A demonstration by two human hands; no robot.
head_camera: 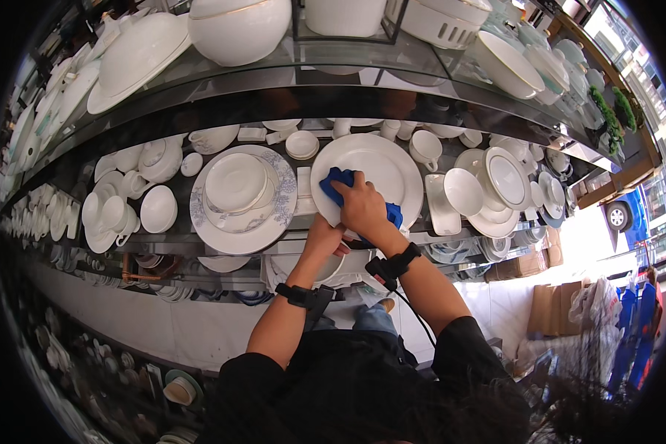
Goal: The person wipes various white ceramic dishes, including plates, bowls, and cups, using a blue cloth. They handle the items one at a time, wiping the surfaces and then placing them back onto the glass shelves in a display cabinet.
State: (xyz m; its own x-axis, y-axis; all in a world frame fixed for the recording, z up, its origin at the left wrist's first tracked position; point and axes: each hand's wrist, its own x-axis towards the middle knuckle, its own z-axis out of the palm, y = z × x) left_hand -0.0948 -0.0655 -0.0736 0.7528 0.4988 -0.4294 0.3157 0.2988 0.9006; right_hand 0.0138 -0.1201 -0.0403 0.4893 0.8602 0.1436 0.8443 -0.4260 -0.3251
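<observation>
A large white plate [369, 147] is tilted up in front of me, above the edge of a glass shelf. My right hand [363, 205] grips a bunched blue cloth [333, 191] against the plate's face, left of its middle; part of the cloth hangs out below the palm. Under the plate's lower left rim is my left hand [327, 236], holding the plate from below, its fingers partly hidden by the rim and the right hand. Left of the plate stands a set of blue-patterned plates [238, 233] with a white bowl [236, 182] on top.
A white cup [425, 147], a rectangular dish [443, 208] and stacked plates [494, 222] stand close on the right. Teapots [160, 158] and cups fill the left. Overhead, a glass shelf [255, 75] carries large tureens [238, 28]. Cardboard boxes [555, 308] lie on the floor at right.
</observation>
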